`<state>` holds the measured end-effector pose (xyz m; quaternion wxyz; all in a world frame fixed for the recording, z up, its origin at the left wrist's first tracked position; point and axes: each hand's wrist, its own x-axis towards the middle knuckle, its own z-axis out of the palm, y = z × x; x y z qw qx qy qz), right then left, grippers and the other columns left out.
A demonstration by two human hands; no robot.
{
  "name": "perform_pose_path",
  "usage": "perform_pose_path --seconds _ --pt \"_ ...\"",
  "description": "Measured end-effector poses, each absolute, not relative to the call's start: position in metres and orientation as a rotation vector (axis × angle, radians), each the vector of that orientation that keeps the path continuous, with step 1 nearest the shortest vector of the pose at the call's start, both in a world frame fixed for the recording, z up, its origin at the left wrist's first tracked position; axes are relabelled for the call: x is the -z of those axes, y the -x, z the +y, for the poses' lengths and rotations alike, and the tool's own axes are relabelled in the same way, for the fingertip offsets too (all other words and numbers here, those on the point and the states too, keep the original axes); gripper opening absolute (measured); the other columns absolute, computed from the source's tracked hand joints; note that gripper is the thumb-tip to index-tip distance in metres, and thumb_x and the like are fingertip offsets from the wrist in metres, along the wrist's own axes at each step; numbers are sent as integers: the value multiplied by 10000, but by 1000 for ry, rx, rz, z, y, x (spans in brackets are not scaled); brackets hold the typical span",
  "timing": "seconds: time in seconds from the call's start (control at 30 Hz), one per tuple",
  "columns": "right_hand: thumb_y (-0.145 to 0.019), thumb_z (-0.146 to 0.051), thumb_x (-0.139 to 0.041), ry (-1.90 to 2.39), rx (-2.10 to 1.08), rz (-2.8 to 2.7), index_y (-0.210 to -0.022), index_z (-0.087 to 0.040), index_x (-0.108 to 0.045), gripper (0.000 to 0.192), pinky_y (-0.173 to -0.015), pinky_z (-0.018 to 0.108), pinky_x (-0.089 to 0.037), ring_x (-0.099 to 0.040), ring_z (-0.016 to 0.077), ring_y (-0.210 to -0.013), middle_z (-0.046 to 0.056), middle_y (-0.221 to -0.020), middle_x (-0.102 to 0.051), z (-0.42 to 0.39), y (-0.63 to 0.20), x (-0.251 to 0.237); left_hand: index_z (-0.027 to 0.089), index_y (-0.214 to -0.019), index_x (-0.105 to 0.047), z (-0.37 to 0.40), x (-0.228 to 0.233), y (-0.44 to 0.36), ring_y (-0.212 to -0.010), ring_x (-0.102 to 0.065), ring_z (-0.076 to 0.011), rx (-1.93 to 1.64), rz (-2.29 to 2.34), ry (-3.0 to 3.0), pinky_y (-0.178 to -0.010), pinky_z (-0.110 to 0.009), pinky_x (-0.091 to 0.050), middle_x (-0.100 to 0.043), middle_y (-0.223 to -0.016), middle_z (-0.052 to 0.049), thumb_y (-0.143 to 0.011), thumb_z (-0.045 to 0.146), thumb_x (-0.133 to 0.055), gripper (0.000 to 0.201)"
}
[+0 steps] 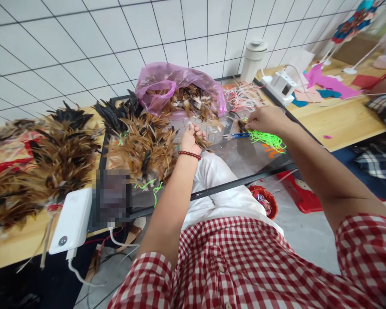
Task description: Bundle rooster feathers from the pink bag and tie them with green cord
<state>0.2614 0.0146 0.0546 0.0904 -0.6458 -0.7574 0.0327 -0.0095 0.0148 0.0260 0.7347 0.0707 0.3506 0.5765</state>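
My left hand [192, 136], with a red bead bracelet at the wrist, is closed around a small bunch of brown feathers [203, 143]. Over at the right, my right hand [266, 120] has its fingers pinched together above a pile of bright green cords [268, 140]. A dark brown feather-like piece [242, 126] shows at its fingertips. Just left of the cords lies a pair of blue-handled thread snips [236, 136]. Behind my hands a pink plastic bag [180, 71] gapes, full of loose brown feathers [193, 101]. Bundled brown feathers [144, 146] are heaped left of my left hand.
More feather bundles [62, 154] cover the left table. A white power bank [71, 221] lies by its edge. White and orange cords [244, 95], a white bottle [253, 60] and a white power strip [281, 87] stand at back right. A dark raised rim [241, 182] edges the work surface.
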Motion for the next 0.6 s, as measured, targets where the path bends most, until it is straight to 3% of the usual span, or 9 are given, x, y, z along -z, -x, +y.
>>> perform_pose_path --seconds 0.2,0.33,0.5,0.6 --pt "-886 -374 -612 1905 87 -2461 -957 -178 -792 275 -758 367 -440 -686 299 -997 150 -1077 -773 -4 -220 -30 190 -770 -529 13 -19 -1 -403 -385 -36 -1218 822 -151 -546 -186 -453 -459 -549 86 -1042 203 -472 278" --pt "-946 -387 -526 1957 44 -2443 -916 -158 -788 349 -744 377 -425 -688 300 -961 175 -1043 -775 -16 -193 -21 187 -776 -531 12 -14 -5 -414 -391 -32 -1184 832 -169 -571 -178 -451 -462 -562 85 -1031 222 -516 257" --pt "-906 -491 -595 2036 48 -2040 -923 -172 -781 370 -794 409 -459 -673 331 -994 167 -1047 -754 10 -207 -22 183 -776 -530 11 -12 -7 -423 -393 -37 -1172 826 -164 -589 -192 -458 -457 -571 81 -1042 206 -478 272" --pt "-793 -405 -733 2072 -1 -1958 -806 -170 -762 238 -879 471 -473 -654 347 -1002 129 -840 -714 36 -233 -26 182 -777 -525 11 -13 -6 -421 -392 -37 -1168 827 -164 -588 -196 -460 -452 -566 82 -1048 210 -463 279"
